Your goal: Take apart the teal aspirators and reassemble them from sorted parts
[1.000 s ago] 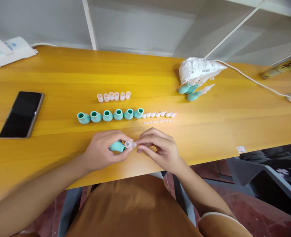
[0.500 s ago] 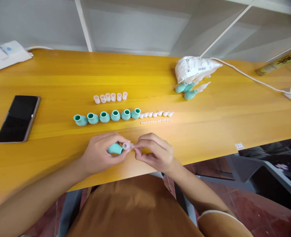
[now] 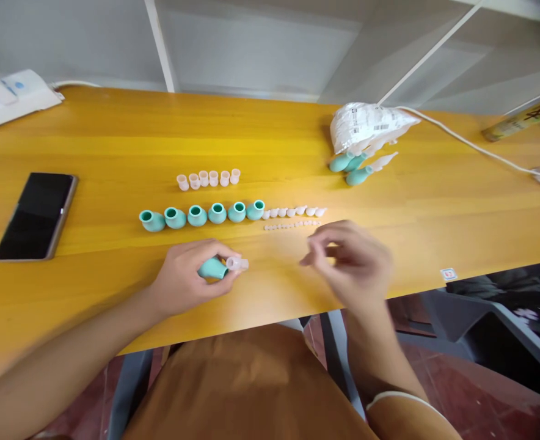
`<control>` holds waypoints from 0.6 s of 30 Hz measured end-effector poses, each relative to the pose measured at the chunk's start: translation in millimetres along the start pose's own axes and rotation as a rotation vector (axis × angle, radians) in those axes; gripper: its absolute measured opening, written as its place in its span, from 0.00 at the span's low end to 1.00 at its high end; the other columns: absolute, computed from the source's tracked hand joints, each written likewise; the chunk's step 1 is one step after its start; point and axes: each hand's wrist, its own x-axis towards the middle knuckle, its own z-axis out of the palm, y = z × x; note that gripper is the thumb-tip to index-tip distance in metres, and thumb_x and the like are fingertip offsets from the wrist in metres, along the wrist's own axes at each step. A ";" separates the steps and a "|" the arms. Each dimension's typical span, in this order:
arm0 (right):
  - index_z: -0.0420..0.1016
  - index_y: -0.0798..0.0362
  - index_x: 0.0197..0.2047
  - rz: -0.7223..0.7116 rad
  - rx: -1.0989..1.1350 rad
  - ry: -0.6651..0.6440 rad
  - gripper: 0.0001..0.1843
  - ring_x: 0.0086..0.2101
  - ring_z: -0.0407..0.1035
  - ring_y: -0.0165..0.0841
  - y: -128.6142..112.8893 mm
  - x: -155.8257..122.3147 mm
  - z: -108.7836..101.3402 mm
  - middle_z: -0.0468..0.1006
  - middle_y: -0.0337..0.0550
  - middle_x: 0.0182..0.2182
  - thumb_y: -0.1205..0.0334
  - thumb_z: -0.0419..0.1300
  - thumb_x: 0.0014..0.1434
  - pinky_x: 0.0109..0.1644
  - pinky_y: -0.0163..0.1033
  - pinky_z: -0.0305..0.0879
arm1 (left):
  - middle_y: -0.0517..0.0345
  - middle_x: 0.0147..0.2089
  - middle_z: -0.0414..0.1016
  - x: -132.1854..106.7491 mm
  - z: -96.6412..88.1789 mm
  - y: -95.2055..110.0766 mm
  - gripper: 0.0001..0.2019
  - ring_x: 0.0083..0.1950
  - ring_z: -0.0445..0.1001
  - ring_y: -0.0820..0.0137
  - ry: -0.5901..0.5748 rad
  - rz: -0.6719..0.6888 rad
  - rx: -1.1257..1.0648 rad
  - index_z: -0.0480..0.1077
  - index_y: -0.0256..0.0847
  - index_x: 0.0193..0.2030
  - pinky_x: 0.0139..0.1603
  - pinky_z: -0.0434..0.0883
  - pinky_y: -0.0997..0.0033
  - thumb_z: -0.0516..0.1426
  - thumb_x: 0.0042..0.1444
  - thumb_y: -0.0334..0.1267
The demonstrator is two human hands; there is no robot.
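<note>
My left hand (image 3: pixel 192 272) is closed around a teal rubber bulb (image 3: pixel 212 267), its open neck facing right. Between that hand's thumb and forefinger sits a small translucent cup-shaped fitting (image 3: pixel 237 263), its wide mouth towards the bulb. Off to the right, my right hand (image 3: pixel 350 260) is blurred above the table, thumb and forefinger pinched together; whatever they hold is too small to make out. Ahead of the hands stand a row of open teal bulbs (image 3: pixel 197 215), a row of small whitish teardrop-shaped pieces (image 3: pixel 291 212) and a line of tiny pale pieces (image 3: pixel 292 226).
Behind the teal row stand several translucent cups (image 3: pixel 213 178). A white plastic bag (image 3: pixel 366 125) lies at the back right, beside teal bulbs with pale pointed tips (image 3: pixel 358 176). A phone (image 3: pixel 35 215) rests at left. A white cable (image 3: pixel 462 139) crosses the right side.
My right hand has left the translucent fitting and moved to the right. My left hand keeps its hold on the bulb and the fitting, which has turned slightly.
</note>
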 end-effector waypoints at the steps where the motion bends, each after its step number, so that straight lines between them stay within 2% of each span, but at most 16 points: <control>1: 0.83 0.47 0.42 0.140 -0.044 0.025 0.03 0.29 0.81 0.33 11.4 2.8 -15.5 0.83 0.41 0.37 0.62 0.71 0.70 0.28 0.38 0.82 | 0.65 0.44 0.91 -0.6 1.0 -0.1 0.06 0.41 0.90 0.69 -0.016 0.019 -0.004 0.77 0.48 0.46 0.43 0.83 0.71 0.67 0.66 0.34; 3: 0.84 0.48 0.39 0.346 -0.197 -0.040 0.07 0.27 0.82 0.35 39.3 7.0 -41.8 0.85 0.43 0.35 0.56 0.71 0.69 0.32 0.43 0.84 | 0.63 0.42 0.90 -2.0 3.2 -0.1 0.05 0.40 0.89 0.68 -0.039 0.061 0.003 0.77 0.46 0.46 0.41 0.82 0.70 0.66 0.67 0.33; 5: 0.83 0.49 0.36 0.443 -0.342 -0.032 0.11 0.25 0.82 0.38 67.9 9.1 -56.9 0.85 0.44 0.31 0.51 0.70 0.66 0.34 0.46 0.83 | 0.62 0.42 0.90 -3.3 4.6 -0.1 0.03 0.40 0.89 0.68 -0.058 0.072 0.012 0.77 0.46 0.46 0.41 0.82 0.69 0.66 0.68 0.34; 7: 0.84 0.50 0.36 0.506 -0.383 -0.078 0.15 0.24 0.81 0.39 91.0 9.3 -60.0 0.85 0.45 0.28 0.47 0.69 0.65 0.36 0.48 0.81 | 0.61 0.43 0.90 -4.0 4.7 -0.5 0.02 0.40 0.88 0.68 -0.077 0.064 0.009 0.77 0.45 0.45 0.43 0.82 0.69 0.65 0.69 0.34; 10: 0.85 0.52 0.38 0.573 -0.342 -0.117 0.19 0.22 0.78 0.37 109.9 8.7 -52.2 0.84 0.45 0.26 0.43 0.69 0.64 0.32 0.45 0.77 | 0.61 0.43 0.90 -3.3 3.7 -1.8 0.02 0.41 0.88 0.68 -0.087 0.063 0.008 0.77 0.45 0.45 0.43 0.82 0.69 0.65 0.69 0.34; 12: 0.86 0.52 0.39 0.563 -0.336 -0.118 0.19 0.22 0.76 0.36 114.4 8.6 -46.8 0.85 0.46 0.27 0.43 0.68 0.64 0.32 0.45 0.75 | 0.61 0.43 0.90 -2.2 3.1 -3.1 0.03 0.41 0.88 0.68 -0.090 0.067 0.013 0.77 0.45 0.46 0.43 0.82 0.69 0.65 0.69 0.33; 18: 0.87 0.51 0.40 0.395 -0.399 -0.082 0.14 0.33 0.79 0.40 117.8 8.4 -42.1 0.89 0.49 0.37 0.50 0.67 0.65 0.43 0.48 0.78 | 0.63 0.42 0.89 0.1 2.2 -5.4 0.05 0.39 0.87 0.69 -0.098 0.110 0.049 0.76 0.46 0.48 0.42 0.81 0.70 0.66 0.68 0.33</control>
